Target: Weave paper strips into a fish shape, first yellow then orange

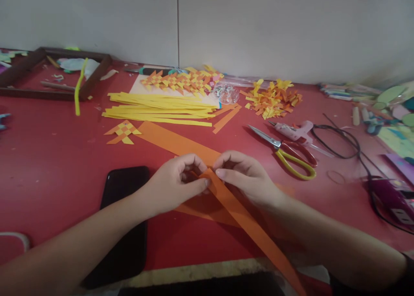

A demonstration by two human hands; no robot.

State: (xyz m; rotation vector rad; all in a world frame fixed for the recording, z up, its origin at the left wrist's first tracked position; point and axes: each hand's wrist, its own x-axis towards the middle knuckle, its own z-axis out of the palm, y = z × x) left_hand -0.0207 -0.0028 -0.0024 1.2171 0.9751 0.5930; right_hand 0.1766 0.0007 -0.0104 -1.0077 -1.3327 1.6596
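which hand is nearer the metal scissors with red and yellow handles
Right. The right hand is left of the scissors and closer to the wearer; the left hand is farther left.

From where I sit, I can read no text, label, brand or number anywhere in my head view. I see pale patches on the purple device (386,199) at the right, too blurred for me to make out as writing. I find nothing legible on the black phone (127,188) or the pink glue gun (296,132) either.
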